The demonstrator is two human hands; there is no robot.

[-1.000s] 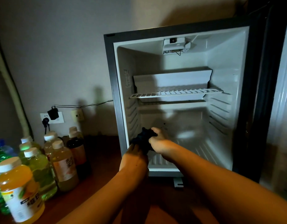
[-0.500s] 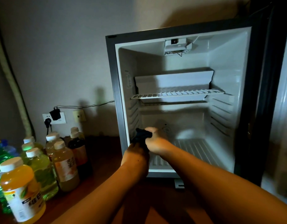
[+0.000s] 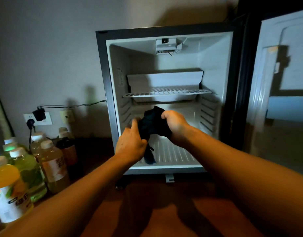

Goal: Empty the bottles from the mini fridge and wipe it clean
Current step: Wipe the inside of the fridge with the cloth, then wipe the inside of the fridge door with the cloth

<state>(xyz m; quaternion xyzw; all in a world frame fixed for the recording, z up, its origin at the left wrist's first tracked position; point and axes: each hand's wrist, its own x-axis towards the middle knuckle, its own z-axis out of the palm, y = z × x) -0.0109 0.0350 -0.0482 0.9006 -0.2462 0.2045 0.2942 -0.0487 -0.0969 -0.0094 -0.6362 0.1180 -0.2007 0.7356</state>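
Both hands, left hand [image 3: 130, 144] & right hand [image 3: 174, 124], clamped on dark cloth [image 3: 152, 125] before open mini fridge [image 3: 103, 82]; bottles [image 3: 51, 165] stand left, labels unreadable.

A dim room of a home or hotel: a mini fridge [image 3: 166, 100] stands open at centre frame against a plain painted wall [image 3: 45, 48], a wall socket [image 3: 45, 119] with plugs at left, drink bottles [image 3: 51, 165] clustered on the reddish wooden floor [image 3: 164, 211] at lower left.
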